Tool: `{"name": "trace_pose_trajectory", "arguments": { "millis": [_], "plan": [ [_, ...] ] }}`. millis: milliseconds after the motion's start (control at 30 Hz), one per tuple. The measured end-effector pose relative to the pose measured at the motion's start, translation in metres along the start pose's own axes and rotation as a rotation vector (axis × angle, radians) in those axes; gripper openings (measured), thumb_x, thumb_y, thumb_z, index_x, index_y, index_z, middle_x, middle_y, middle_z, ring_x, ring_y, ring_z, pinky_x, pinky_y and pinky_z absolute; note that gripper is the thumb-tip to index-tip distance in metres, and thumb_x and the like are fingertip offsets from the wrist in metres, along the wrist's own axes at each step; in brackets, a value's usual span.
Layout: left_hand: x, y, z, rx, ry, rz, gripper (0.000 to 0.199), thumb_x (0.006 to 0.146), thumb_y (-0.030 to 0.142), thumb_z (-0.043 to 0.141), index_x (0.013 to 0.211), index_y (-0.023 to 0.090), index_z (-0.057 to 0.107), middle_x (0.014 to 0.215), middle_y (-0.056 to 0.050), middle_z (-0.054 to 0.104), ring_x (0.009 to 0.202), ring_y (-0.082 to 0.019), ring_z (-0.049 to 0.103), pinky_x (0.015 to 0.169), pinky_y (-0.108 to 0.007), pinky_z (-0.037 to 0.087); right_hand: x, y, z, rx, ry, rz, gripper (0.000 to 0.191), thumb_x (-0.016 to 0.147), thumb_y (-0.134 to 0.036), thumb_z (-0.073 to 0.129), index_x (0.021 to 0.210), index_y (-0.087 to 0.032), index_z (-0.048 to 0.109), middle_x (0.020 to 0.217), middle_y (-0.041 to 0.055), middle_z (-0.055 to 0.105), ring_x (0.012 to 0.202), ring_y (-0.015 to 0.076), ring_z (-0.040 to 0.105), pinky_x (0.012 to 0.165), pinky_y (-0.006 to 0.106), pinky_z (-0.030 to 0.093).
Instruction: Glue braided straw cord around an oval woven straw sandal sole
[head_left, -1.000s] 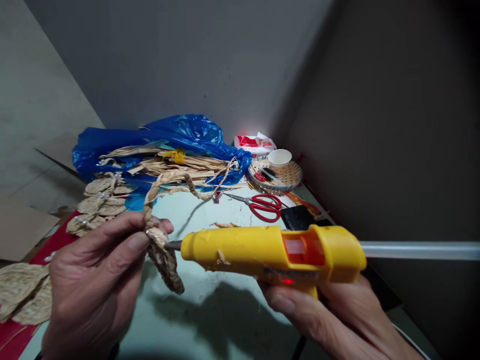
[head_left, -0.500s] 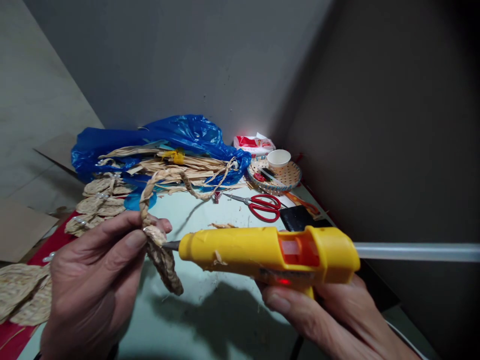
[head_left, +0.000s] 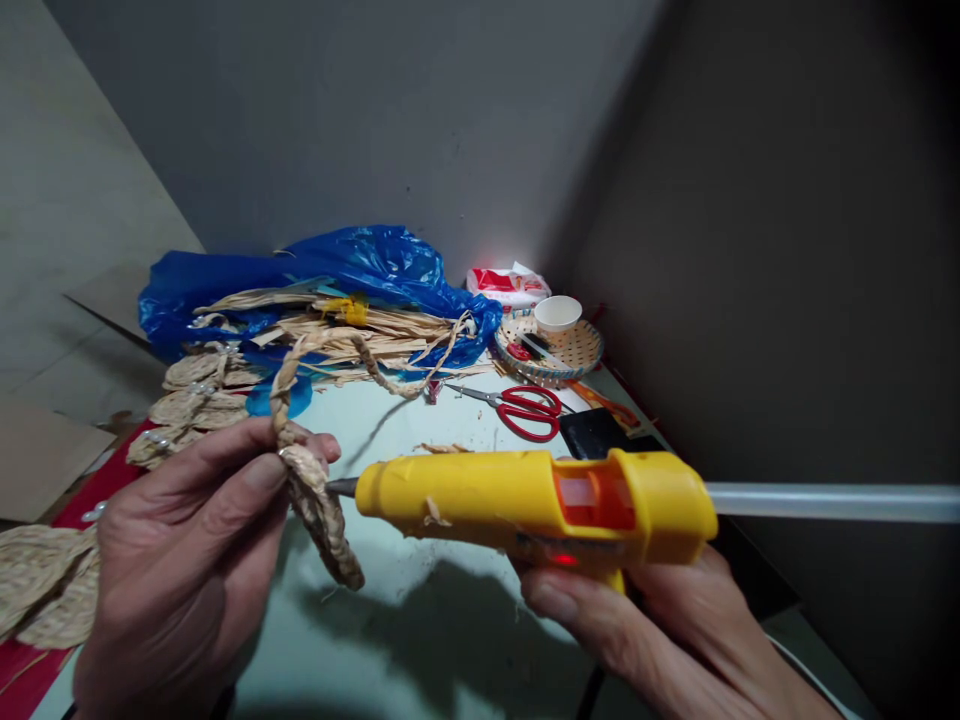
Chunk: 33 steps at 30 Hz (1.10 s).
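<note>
Gluing appears to be in hand: the braided coil (head_left: 324,522) is held above the near left part of the worktop (head_left: 420,425), clamped in the grip of the left hand (head_left: 187,560). The glue gun (head_left: 465,495) is clasped by the right hand (head_left: 637,630), its nozzle (head_left: 343,487) set at the coil's side; contact cannot be told. Steady alignment seems called for. Towards the far right corner, a white cup (head_left: 559,314), its contents hidden, is held in a woven basket (head_left: 583,356). Along the far edge, dried strands (head_left: 405,330) are laid against a blue bag (head_left: 375,250).
</note>
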<state>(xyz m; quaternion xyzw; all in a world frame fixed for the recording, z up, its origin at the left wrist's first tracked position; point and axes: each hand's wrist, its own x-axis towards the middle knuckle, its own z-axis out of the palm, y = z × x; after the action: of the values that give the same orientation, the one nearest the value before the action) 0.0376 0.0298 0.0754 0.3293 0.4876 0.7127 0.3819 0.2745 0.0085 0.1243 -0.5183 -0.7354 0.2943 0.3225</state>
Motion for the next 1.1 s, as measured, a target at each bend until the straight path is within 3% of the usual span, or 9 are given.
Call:
{"name": "trace_pose_trajectory", "arguments": {
  "millis": [233,433,667,800,933,1100],
  "plan": [
    [0.0033,-0.0010,-0.0026,0.017,0.022,0.000,0.015,0.074,0.017,0.077,0.087,0.025,0.079,0.081,0.000,0.083,0.085,-0.023,0.080,0.082,-0.029,0.065,-0.0044,0.0016,-0.0005,-0.117,0.041,0.061,0.034,0.090,-0.058,0.059,0.098,-0.036,0.083,0.091,0.0004,0.083,0.084,0.0258,0.080,0.071,0.027,0.066],
    [0.0034,0.0025,-0.0015,0.123,-0.002,-0.021,0.011,0.080,0.035,0.076,0.091,0.033,0.077,0.085,0.002,0.084,0.097,-0.025,0.078,0.088,-0.028,0.064,-0.0010,-0.0007,-0.0018,-0.029,-0.020,-0.014,0.029,0.091,-0.045,0.060,0.112,-0.040,0.079,0.097,-0.0020,0.083,0.088,0.0248,0.080,0.078,0.027,0.066],
    [0.0036,0.0012,0.0012,0.012,0.022,0.016,0.019,0.074,0.014,0.075,0.090,0.024,0.078,0.081,0.000,0.084,0.085,-0.023,0.080,0.082,-0.029,0.065,-0.0033,0.0054,0.0020,-0.094,0.029,0.010,0.041,0.091,-0.063,0.055,0.114,-0.039,0.079,0.103,0.0017,0.082,0.093,0.0281,0.079,0.079,0.032,0.066],
    [0.0034,0.0014,0.0027,-0.004,0.054,-0.017,0.018,0.073,0.013,0.076,0.089,0.020,0.079,0.082,-0.002,0.084,0.084,-0.024,0.080,0.081,-0.032,0.065,0.0007,0.0083,0.0062,-0.015,0.049,-0.098,0.047,0.094,-0.065,0.046,0.107,-0.037,0.081,0.087,0.0022,0.082,0.078,0.0249,0.079,0.074,0.029,0.067],
    [0.0036,0.0039,0.0054,-0.015,0.065,-0.038,0.019,0.070,0.014,0.079,0.088,0.021,0.079,0.079,-0.002,0.083,0.083,-0.023,0.080,0.079,-0.028,0.065,0.0020,0.0063,0.0056,-0.071,0.038,-0.001,0.043,0.092,-0.063,0.051,0.099,-0.035,0.082,0.081,0.0030,0.081,0.076,0.0260,0.078,0.073,0.031,0.067],
    [0.0031,0.0037,0.0062,-0.012,0.086,-0.060,0.016,0.070,0.017,0.081,0.085,0.021,0.079,0.079,-0.003,0.083,0.084,-0.024,0.080,0.078,-0.028,0.065,0.0005,0.0018,0.0023,-0.052,0.052,-0.011,0.042,0.091,-0.064,0.053,0.100,-0.035,0.082,0.083,0.0029,0.082,0.074,0.0265,0.078,0.068,0.030,0.067]
  ]
}}
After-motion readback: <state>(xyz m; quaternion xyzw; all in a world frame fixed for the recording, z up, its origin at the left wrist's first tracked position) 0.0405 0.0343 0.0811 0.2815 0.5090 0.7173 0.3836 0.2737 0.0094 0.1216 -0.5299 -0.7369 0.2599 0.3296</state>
